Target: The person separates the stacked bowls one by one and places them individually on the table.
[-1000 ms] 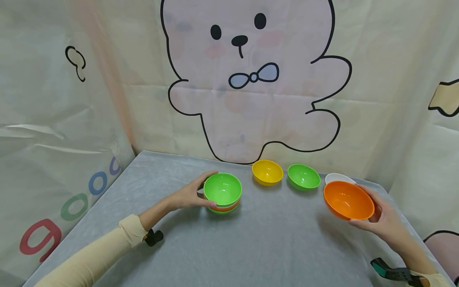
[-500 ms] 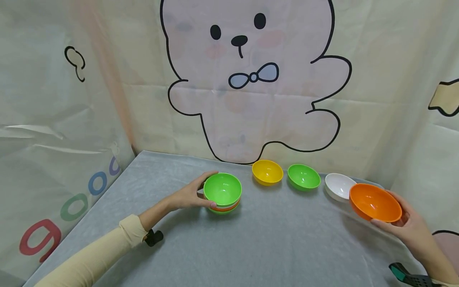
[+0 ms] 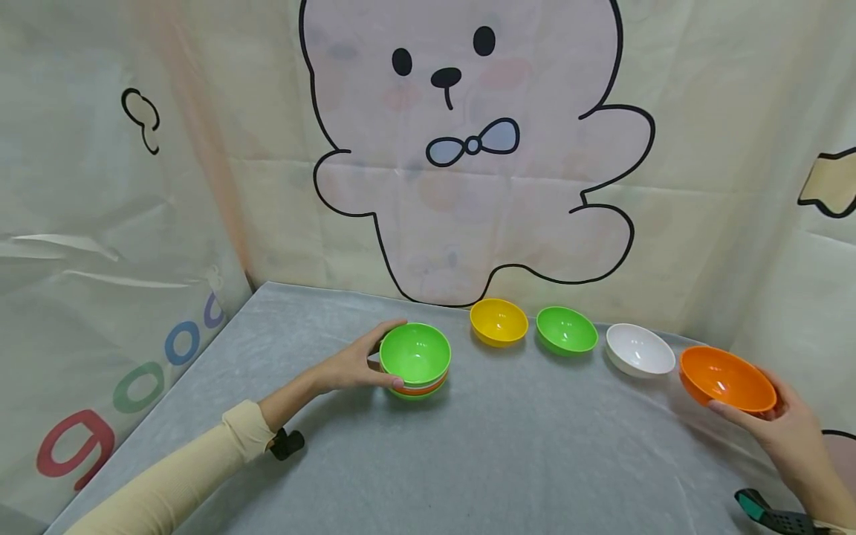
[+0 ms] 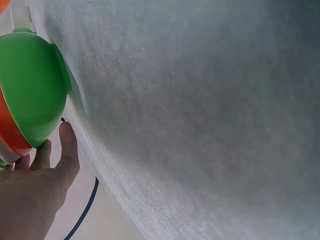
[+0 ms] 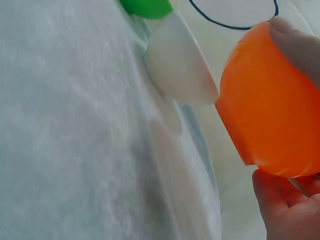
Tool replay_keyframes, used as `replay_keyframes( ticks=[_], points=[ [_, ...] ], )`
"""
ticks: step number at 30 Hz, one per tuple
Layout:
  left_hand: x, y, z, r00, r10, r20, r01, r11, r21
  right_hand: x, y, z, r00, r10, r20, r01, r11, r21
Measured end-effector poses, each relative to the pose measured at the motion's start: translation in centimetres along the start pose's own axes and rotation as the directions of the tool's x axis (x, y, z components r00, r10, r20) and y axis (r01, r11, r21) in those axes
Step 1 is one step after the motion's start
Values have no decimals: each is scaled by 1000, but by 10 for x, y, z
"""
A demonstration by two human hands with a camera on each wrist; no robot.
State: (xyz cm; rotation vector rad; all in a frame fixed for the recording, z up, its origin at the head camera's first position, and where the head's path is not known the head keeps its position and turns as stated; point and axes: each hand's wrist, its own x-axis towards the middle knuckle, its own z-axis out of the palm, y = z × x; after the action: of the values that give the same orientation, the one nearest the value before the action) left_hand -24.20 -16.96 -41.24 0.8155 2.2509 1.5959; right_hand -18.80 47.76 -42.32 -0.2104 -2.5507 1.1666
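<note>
On the left, my left hand (image 3: 357, 364) grips a stack of bowls (image 3: 416, 355) standing on the table, thumb in front and fingers behind. A green bowl tops the stack, with white and orange rims under it and a green bowl (image 4: 32, 85) at the bottom. My right hand (image 3: 779, 423) holds an orange bowl (image 3: 725, 379) by its right side, thumb near the front. In the right wrist view the orange bowl (image 5: 275, 105) hangs above the cloth, its base apart from it. Beside it sits a white bowl (image 3: 640, 351).
A yellow bowl (image 3: 498, 322) and another green bowl (image 3: 566, 331) stand in a row with the white one along the back edge. Grey cloth (image 3: 508, 461) covers the table. Printed curtains (image 3: 695, 148) hang behind and at both sides.
My right hand has carried the orange bowl rightward, past the white bowl, which now shows fully. The left hand and the stack have stayed put.
</note>
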Motion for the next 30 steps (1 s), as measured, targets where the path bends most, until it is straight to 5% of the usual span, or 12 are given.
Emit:
replay_keyframes(
  ticks=[12,30],
  points=[
    [0,0,0,1000,-7,3,7,1000,7,13,28,-1,997,71,-19,-72,996,-44],
    [1,1,0,1000,-4,7,4,1000,-3,33,35,6,986,163,25,-161,985,-66]
  ],
)
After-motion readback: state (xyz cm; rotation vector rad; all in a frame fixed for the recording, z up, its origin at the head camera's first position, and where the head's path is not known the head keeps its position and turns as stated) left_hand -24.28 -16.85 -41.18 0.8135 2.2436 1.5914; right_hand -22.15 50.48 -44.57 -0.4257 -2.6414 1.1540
